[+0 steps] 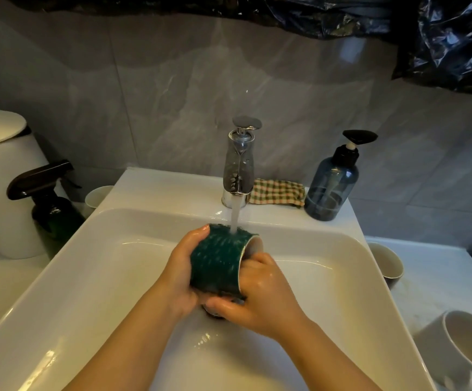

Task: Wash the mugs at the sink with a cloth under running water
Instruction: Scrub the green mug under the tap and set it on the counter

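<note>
Mug (254, 245) sideways so stream (236, 213) hits cloth (218, 261) just past L hand (181, 266) fingers curled round it; R hand (268, 294) fingers pinch rim, prob to steady.

The green mug (218, 261) is lying on its side, its base hiding in the left hand (180, 277) and its handle not showing. The right hand (266, 292) is covering part of the mouth, its fingertips going out of sight at the rim. A dark patch (215, 313) under both hands is reading as drain or cloth; which, I cannot tell.

At lower right the frame edge is cutting off a pale mug (466, 351). At right the sink (156, 193) is half hiding a second pale mug (387, 262), and at left the lower parts of a spray bottle (54, 213) and a white cup (96, 194). The faucet (239, 170) is covering one end of the checked cloth (281, 191).
</note>
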A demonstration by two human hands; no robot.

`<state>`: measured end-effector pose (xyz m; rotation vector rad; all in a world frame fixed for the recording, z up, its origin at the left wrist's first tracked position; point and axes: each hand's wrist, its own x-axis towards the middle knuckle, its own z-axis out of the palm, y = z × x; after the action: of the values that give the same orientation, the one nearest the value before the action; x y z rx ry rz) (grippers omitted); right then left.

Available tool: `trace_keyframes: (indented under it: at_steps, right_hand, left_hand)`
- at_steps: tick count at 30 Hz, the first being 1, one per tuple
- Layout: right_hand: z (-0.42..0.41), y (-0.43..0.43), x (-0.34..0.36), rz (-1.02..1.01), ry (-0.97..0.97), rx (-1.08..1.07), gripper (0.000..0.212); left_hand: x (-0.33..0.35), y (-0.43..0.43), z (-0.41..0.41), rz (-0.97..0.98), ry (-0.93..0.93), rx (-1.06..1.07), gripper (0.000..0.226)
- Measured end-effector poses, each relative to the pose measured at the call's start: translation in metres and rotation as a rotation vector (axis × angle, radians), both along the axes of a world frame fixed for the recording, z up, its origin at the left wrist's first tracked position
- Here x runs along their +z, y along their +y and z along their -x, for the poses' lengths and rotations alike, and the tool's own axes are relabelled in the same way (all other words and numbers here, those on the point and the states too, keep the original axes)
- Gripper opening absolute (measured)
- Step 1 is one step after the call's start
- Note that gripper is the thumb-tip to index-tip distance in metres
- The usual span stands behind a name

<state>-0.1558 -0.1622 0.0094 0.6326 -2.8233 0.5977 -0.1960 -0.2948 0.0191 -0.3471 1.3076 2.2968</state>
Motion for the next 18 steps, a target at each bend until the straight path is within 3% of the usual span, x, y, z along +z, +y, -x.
trace_keyframes:
  at_steps: [3,7,12,14,15,17,18]
  right_hand:
    - [-0.002,-0.001,0.001,-0.006,-0.04,0.084,0.041]
    - [-0.002,-0.01,-0.002,0.211,-0.087,-0.005,0.045]
    - [0.0,-0.007,0.011,1.153,-0.845,-0.057,0.041]
    - [-0.001,0.0,0.017,1.537,-1.014,0.005,0.043]
    - [-0.002,0.003,0.019,1.629,-1.021,0.039,0.047]
    - [-0.002,0.006,0.02,1.549,-0.973,0.07,0.05]
    - [-0.002,0.004,0.02,1.371,-0.931,0.048,0.047]
  left_hand:
    - [-0.002,-0.002,-0.001,0.029,-0.057,-0.068,0.039]
    - [0.001,0.0,-0.001,0.061,0.037,-0.078,0.035]
    - [-0.002,0.006,-0.003,0.219,0.21,-0.012,0.052]
    - [-0.005,0.008,-0.001,0.289,0.308,0.007,0.063]
    - [-0.005,0.008,-0.001,0.306,0.324,0.006,0.069]
    - [-0.005,0.009,-0.001,0.294,0.301,-0.006,0.067]
    - [-0.005,0.008,-0.001,0.271,0.269,-0.016,0.059]
